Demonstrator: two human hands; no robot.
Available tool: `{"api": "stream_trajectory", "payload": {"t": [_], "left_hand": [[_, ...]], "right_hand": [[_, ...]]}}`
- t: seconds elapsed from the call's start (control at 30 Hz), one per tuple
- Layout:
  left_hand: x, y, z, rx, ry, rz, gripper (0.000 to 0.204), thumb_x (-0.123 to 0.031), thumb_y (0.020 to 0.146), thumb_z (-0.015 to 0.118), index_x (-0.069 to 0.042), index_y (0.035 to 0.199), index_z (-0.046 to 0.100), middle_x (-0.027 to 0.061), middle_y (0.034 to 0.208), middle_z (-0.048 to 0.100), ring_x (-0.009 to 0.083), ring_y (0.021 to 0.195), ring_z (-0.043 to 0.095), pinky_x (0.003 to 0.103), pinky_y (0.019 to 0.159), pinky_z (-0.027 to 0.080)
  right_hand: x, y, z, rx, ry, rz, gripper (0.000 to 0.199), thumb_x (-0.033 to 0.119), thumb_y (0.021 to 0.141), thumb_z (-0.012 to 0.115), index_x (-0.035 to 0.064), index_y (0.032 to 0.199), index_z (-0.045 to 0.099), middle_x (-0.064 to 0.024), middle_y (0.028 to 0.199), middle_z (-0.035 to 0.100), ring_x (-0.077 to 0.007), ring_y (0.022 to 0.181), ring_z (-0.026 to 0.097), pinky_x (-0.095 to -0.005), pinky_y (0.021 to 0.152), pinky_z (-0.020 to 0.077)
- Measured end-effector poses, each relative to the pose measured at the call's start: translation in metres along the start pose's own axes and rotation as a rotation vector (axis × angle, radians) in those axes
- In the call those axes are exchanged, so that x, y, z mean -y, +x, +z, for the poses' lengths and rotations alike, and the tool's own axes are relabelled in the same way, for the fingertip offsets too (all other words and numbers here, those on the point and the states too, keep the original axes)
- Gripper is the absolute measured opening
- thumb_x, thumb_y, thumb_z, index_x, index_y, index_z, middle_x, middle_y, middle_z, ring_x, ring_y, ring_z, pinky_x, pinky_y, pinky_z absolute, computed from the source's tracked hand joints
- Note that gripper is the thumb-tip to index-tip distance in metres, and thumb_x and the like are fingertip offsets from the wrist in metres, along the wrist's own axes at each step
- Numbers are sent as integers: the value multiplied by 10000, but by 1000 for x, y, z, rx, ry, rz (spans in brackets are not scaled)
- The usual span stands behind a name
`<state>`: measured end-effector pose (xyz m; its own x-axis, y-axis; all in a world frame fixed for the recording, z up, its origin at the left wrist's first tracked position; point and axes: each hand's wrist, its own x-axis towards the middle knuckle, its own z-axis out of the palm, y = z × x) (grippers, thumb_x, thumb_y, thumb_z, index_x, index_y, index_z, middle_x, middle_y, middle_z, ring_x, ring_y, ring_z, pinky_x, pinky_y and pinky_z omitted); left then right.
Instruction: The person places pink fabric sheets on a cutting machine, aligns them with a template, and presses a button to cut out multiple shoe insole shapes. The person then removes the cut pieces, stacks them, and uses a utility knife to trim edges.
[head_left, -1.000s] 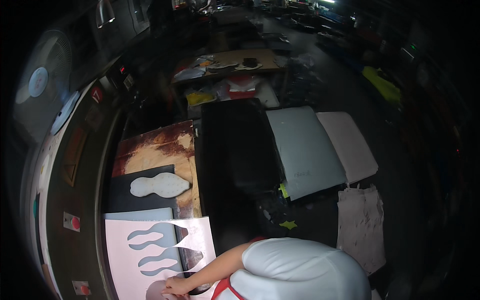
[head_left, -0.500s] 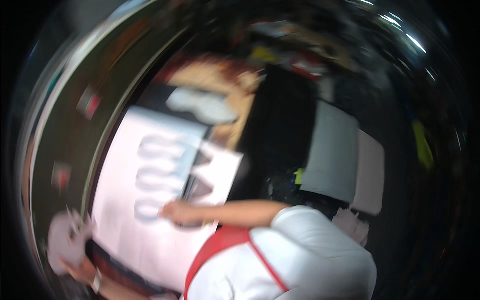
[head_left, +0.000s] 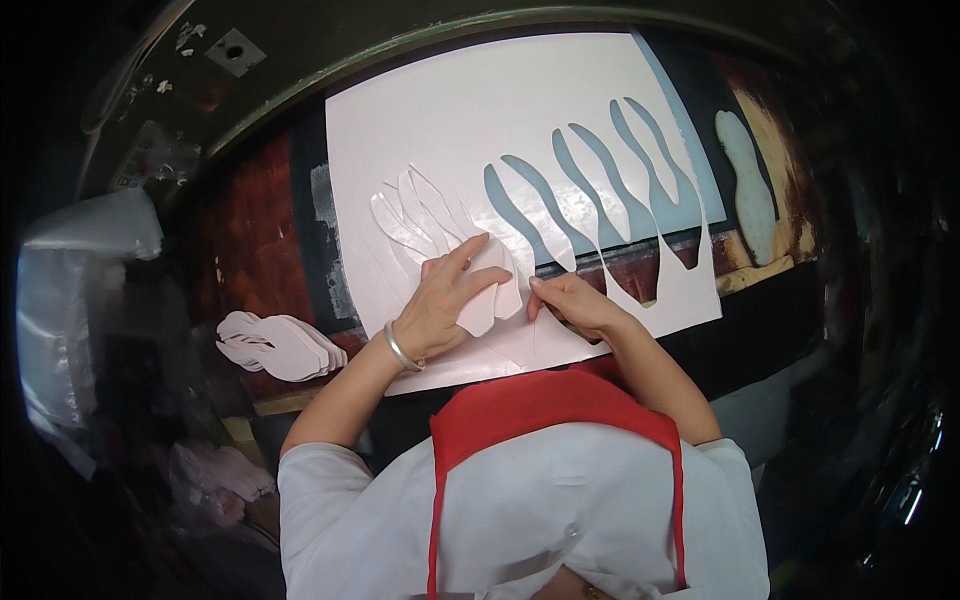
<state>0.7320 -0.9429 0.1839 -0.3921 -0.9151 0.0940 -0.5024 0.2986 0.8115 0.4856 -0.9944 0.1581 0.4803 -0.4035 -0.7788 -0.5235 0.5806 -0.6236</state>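
Note:
A large pale pink sheet (head_left: 450,110) lies before me, with several sole-shaped holes cut through its right half. My left hand (head_left: 445,300) is curled over some pale pink sole-shaped pieces (head_left: 482,312) on the sheet, thumb and index finger apart around them; its other fingers are partly hidden. Close by, my right hand (head_left: 570,303) has thumb and index finger pinched together beside the edge of those pieces; what sits between the fingertips is too small to make out. More cut outlines (head_left: 420,205) show just beyond my left hand.
A pile of pink sole-shaped pieces (head_left: 285,348) rests at the left. Blue sheet (head_left: 690,150) shows under the pink one. To the right lies a pale speckled sole-shaped piece (head_left: 745,190). A dark green machine beam (head_left: 290,60) spans the far side; clear plastic (head_left: 75,290) hangs at left.
The view has turned from blurred motion to steady. My left hand has left the pieces it held at the far left and come over the sheet. Both hands are now close together.

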Motion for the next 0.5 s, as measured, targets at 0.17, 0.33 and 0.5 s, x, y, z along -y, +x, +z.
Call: {"api": "stream_trajectory", "payload": {"t": [0.17, 0.33, 0.5], "left_hand": [[-12, -11, 13, 202, 230, 186, 715, -165, 581, 771, -166, 1262, 555, 250, 1437, 348, 332, 1172, 466, 490, 988, 306], [-3, -15, 30, 153, 168, 130, 775, -209, 599, 817, -172, 1314, 518, 243, 1427, 364, 349, 1121, 505, 474, 988, 317], [-4, 17, -31, -299, -684, -255, 532, -89, 845, 634, -43, 1344, 456, 157, 1315, 496, 247, 1159, 532, 395, 976, 429]], "right_hand": [[-8, 9, -5, 147, 139, -69, 710, 558, 1008, 287, 33, 649, 601, 17, 486, 362, -82, 474, 341, -245, 454, 280], [-11, 5, 7, 260, 651, -248, 665, 481, 1032, 275, 37, 603, 522, -50, 639, 522, -158, 661, 483, -262, 710, 385], [1, -21, 13, 127, 323, -359, 463, 313, 990, 490, 6, 653, 573, -141, 858, 638, -289, 843, 633, -372, 786, 482]]}}
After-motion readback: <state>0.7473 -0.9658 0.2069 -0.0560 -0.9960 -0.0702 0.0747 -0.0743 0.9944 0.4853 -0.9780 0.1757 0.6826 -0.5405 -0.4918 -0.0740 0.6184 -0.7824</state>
